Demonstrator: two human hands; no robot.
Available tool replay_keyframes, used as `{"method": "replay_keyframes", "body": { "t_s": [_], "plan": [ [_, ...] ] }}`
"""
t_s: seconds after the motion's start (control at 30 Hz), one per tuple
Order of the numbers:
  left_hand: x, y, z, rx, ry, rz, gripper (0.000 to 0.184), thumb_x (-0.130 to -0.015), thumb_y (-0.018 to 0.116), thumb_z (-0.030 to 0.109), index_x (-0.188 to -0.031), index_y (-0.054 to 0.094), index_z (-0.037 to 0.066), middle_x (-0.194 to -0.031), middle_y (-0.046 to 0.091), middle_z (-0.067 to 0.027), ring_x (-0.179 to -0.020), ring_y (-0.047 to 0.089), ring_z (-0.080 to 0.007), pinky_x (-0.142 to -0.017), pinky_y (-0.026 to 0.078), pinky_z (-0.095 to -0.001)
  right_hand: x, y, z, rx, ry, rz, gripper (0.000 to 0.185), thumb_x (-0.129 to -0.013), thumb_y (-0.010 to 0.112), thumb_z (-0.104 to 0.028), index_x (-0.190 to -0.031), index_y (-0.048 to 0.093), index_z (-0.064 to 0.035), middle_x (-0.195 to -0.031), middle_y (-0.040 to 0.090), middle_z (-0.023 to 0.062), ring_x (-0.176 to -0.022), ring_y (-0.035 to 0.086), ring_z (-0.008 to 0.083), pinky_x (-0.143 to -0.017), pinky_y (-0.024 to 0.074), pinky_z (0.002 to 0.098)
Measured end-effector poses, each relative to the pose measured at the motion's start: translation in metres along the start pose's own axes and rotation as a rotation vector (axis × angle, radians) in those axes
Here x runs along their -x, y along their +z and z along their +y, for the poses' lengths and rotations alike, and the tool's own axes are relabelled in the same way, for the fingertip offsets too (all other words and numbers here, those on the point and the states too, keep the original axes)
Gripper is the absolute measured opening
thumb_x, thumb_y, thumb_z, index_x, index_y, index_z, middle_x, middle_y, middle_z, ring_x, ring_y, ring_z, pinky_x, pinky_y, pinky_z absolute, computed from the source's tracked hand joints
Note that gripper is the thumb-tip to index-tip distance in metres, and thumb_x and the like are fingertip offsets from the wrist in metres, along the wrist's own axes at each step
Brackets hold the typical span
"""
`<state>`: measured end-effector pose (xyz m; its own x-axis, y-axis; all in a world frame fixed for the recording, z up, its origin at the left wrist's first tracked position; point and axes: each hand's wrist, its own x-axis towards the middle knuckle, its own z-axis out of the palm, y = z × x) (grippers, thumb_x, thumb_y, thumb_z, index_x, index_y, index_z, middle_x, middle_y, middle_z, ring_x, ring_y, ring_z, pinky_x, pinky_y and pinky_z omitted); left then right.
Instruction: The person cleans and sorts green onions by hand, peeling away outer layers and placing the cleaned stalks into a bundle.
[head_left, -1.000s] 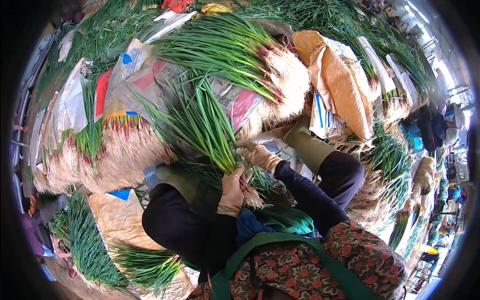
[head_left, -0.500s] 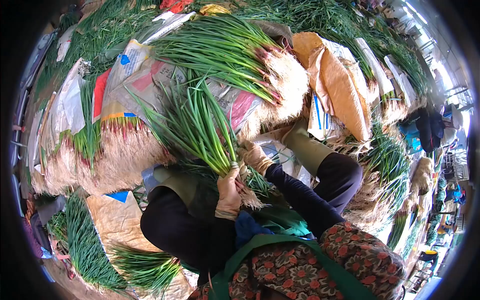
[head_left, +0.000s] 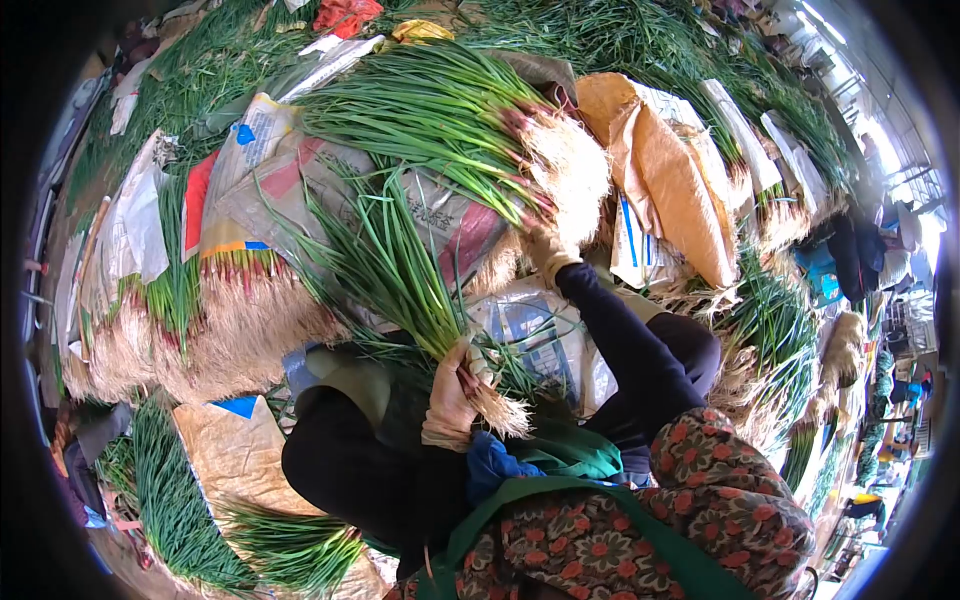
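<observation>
My left hand (head_left: 452, 400), in a pale glove, is closed around a bunch of green onions (head_left: 408, 270) near the root end. Their long leaves fan up and left, while the pale roots (head_left: 502, 412) hang out on the right of the fist. Stretched forward, my gloved right hand (head_left: 552, 252) is at the near edge of a large heap of green onions (head_left: 440, 110). Its fingers look closed on reddish stems there, though they are partly hidden. The heap's bushy roots (head_left: 572, 165) lie just beyond that hand.
Printed sacks (head_left: 340, 150) lie under the heap, and a tan sack (head_left: 670, 180) is folded to its right. More green onions with roots (head_left: 250, 310) stand at left. A flat printed sack (head_left: 540, 330) lies between my legs. People are at the far right.
My right hand has left the held bunch and moved forward to the heap's stems. My left hand still grips the bunch, tilted slightly differently, with its roots further right.
</observation>
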<state>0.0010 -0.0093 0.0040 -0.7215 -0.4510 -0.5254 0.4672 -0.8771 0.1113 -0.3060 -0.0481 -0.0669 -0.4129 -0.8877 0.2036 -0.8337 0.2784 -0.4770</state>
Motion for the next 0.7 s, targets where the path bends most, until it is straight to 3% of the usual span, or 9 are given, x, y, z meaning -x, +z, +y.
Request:
{"method": "replay_keyframes", "body": {
  "t_s": [0.03, 0.1, 0.17, 0.2, 0.4, 0.5, 0.57, 0.6, 0.7],
  "plan": [
    [0.0, 0.004, -0.002, -0.049, 0.061, 0.095, 0.019, -0.09, 0.056, 0.025, -0.081, 0.059, 0.008, -0.059, 0.05, 0.0021, -0.052, 0.051, -0.0117, -0.052, 0.046, -0.0274, 0.009, -0.02, -0.032, 0.262, 0.12, -0.295, 0.029, -0.09, 0.049, -0.037, -0.095, 0.06, -0.0103, -0.074, 0.064, 0.016, -0.066, 0.064, 0.0289, -0.056, 0.0481, 0.0415],
    [0.005, 0.024, -0.009, -0.102, 0.193, 0.239, 0.02, -0.089, 0.056, 0.024, -0.089, 0.063, 0.005, -0.056, 0.048, 0.0024, -0.049, 0.048, -0.0094, -0.05, 0.043, -0.024, 0.047, -0.018, -0.06, 0.195, -0.046, -0.327, 0.034, -0.089, 0.05, -0.04, -0.097, 0.06, -0.0076, -0.073, 0.063, 0.015, -0.065, 0.063, 0.0334, -0.059, 0.0491, 0.0413],
    [-0.006, -0.008, -0.007, -0.249, 0.167, 0.219, 0.021, -0.09, 0.054, 0.02, -0.101, 0.061, 0.005, -0.078, 0.057, -0.0021, -0.059, 0.053, -0.0115, -0.056, 0.047, -0.0262, 0.09, -0.032, -0.096, -0.186, -0.158, -0.305, 0.031, -0.087, 0.054, -0.037, -0.099, 0.062, -0.0091, -0.074, 0.063, 0.0182, -0.067, 0.061, 0.0362, -0.06, 0.0479, 0.0423],
    [-0.01, -0.02, -0.007, -0.322, 0.153, 0.204, 0.023, -0.09, 0.053, 0.019, -0.107, 0.06, 0.005, -0.089, 0.062, -0.0043, -0.063, 0.056, -0.0126, -0.06, 0.049, -0.0273, 0.101, -0.047, -0.12, 0.073, 0.071, -0.518, 0.03, -0.087, 0.056, -0.033, -0.097, 0.062, -0.0063, -0.079, 0.063, 0.0194, -0.071, 0.062, 0.0351, -0.063, 0.0481, 0.0426],
    [-0.003, -0.003, -0.007, -0.415, 0.156, 0.356, 0.02, -0.086, 0.06, 0.027, -0.091, 0.065, 0.009, -0.048, 0.043, 0.002, -0.039, 0.042, -0.0105, -0.046, 0.046, -0.0246, 0.134, -0.055, -0.12, -0.048, -0.131, -0.281, 0.024, -0.083, 0.055, -0.029, -0.09, 0.061, -0.0077, -0.076, 0.063, 0.0172, -0.066, 0.061, 0.0352, -0.057, 0.0482, 0.042],
    [-0.003, -0.001, -0.008, -0.413, 0.196, 0.291, 0.018, -0.087, 0.059, 0.024, -0.09, 0.065, 0.007, -0.052, 0.047, 0.0003, -0.043, 0.045, -0.0097, -0.049, 0.048, -0.024, 0.176, -0.023, -0.101, 0.281, -0.323, -0.706, 0.024, -0.084, 0.055, -0.028, -0.097, 0.061, -0.0081, -0.082, 0.064, 0.0171, -0.075, 0.063, 0.0349, -0.064, 0.0498, 0.0411],
    [-0.004, 0.001, -0.014, -0.3, 0.222, 0.249, 0.018, -0.088, 0.058, 0.022, -0.089, 0.064, 0.005, -0.056, 0.051, -0.0015, -0.045, 0.046, -0.0089, -0.052, 0.048, -0.0226, 0.149, -0.049, -0.113, -0.067, -0.345, -0.926, 0.031, -0.083, 0.056, -0.024, -0.109, 0.06, -0.007, -0.087, 0.065, 0.0162, -0.082, 0.063, 0.0329, -0.071, 0.0501, 0.0386],
    [-0.003, 0.001, -0.015, -0.246, 0.235, 0.227, 0.018, -0.088, 0.057, 0.021, -0.088, 0.064, 0.005, -0.058, 0.053, -0.0023, -0.047, 0.047, -0.0085, -0.053, 0.048, -0.0219, 0.13, -0.054, -0.123, -0.02, -0.048, -0.889, 0.03, -0.085, 0.057, -0.025, -0.109, 0.06, -0.0071, -0.09, 0.065, 0.0169, -0.089, 0.062, 0.0319, -0.076, 0.0492, 0.0366],
    [0.002, 0.002, -0.012, -0.499, 0.186, 0.3, 0.021, -0.088, 0.058, 0.024, -0.076, 0.062, 0.007, -0.054, 0.052, -0.0013, -0.043, 0.043, -0.0087, -0.046, 0.04, -0.0212, 0.106, -0.023, -0.116, -0.596, 0.063, -0.462, 0.03, -0.088, 0.056, -0.028, -0.106, 0.061, -0.0048, -0.09, 0.064, 0.0185, -0.086, 0.062, 0.0301, -0.077, 0.0483, 0.0362]
  ]
}}
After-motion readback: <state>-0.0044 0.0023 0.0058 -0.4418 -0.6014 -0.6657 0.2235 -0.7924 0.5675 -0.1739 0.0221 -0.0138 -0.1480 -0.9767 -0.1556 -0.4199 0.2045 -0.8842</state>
